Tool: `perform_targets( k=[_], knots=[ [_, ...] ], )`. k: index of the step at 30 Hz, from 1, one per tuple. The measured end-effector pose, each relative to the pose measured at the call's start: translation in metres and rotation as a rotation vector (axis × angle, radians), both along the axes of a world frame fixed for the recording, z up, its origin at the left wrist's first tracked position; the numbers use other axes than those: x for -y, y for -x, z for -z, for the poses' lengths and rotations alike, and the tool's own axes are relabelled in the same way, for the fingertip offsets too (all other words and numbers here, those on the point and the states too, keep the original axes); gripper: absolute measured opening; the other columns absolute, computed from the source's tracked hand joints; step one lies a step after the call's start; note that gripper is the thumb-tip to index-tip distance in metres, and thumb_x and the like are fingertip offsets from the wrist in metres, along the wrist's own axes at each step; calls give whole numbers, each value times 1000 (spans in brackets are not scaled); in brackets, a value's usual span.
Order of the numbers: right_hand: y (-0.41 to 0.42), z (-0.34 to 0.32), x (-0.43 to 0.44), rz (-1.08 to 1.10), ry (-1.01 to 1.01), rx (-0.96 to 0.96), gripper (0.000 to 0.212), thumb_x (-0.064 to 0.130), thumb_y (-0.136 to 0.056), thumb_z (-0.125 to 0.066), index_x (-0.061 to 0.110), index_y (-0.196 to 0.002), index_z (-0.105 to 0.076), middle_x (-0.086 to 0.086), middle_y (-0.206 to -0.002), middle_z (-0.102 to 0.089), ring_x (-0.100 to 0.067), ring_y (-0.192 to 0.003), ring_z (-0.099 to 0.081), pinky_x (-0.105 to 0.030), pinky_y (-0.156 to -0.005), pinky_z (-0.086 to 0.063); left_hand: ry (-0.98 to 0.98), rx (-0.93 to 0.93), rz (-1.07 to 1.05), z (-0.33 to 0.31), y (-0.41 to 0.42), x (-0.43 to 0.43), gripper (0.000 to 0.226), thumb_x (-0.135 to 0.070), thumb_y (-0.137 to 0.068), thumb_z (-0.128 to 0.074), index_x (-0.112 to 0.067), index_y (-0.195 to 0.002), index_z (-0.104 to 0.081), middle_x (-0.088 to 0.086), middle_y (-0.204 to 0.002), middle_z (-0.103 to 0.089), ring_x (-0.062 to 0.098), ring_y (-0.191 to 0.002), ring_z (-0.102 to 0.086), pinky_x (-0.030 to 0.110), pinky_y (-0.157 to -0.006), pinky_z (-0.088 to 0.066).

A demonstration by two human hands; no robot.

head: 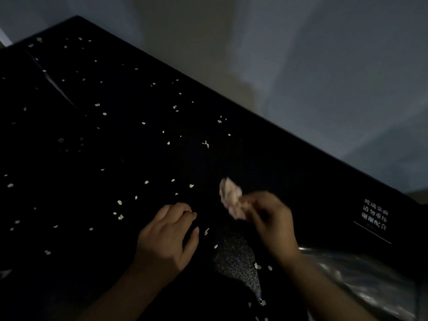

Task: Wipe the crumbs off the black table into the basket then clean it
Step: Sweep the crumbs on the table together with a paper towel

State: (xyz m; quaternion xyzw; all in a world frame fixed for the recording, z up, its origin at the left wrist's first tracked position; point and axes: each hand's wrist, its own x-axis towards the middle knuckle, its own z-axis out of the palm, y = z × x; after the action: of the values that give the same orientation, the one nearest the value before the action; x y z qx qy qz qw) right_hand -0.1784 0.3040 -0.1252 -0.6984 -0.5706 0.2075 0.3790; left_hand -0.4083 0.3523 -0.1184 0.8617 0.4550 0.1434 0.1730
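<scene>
Plainly barely begun: crumbs point(143, 123) dot the whole black table point(254, 147). The right hand point(271, 218) pinches a crumpled tissue point(231, 200); the left hand point(166, 237), loosely curled, holds nothing.

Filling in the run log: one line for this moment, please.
right hand: grips crumpled tissue over table | left hand: loosely curled beside crumbs | crumbs: scattered across table

One camera sits on the person's head. It looks down, close and tilted, at the black table point(243, 158), with wall point(301, 54) in the upper right.
</scene>
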Motion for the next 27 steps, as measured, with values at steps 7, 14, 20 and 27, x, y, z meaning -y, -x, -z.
perform_targets(
  k=[7, 14, 20, 27],
  knots=[
    [9, -14, 34, 151, 107, -230, 25, 2, -84, -70, 26, -86, -75, 12, -88, -72, -6, -84, -68, -27, -75, -55, 35, -11, 6, -5, -1, 1, 32, -36, -84, -46, -18, -101, -66, -10, -103, -57, 8, -91, -48, 13, -75, -36],
    [-32, -29, -102, 332, -40, -164, 11, 8, -87, -66, 10, -95, -74, 1, -88, -72, 8, -72, -62, -5, -68, -47, 93, 64, -12, -12, 0, -6, 39, -41, -87, -41, -18, -100, -70, -13, -101, -60, 7, -92, -55, 21, -72, -45],
    [-37, -14, -177, 412, -67, -88, 16, 5, -88, -62, 6, -101, -72, -3, -95, -71, -9, -86, -64, -10, -75, -46, 21, 120, -92, -22, 0, -54, 47, -46, -84, -42, -15, -111, -67, -6, -109, -60, 13, -101, -53, 25, -83, -42],
    [-35, 2, -241, 363, -73, -17, 19, 5, -89, -56, 5, -102, -70, -9, -98, -72, -20, -91, -66, -30, -85, -52, 6, -90, -84, -1, 13, -105, 66, -53, -84, -34, -8, -124, -60, 1, -122, -54, 20, -113, -48, 28, -92, -40]
  ],
)
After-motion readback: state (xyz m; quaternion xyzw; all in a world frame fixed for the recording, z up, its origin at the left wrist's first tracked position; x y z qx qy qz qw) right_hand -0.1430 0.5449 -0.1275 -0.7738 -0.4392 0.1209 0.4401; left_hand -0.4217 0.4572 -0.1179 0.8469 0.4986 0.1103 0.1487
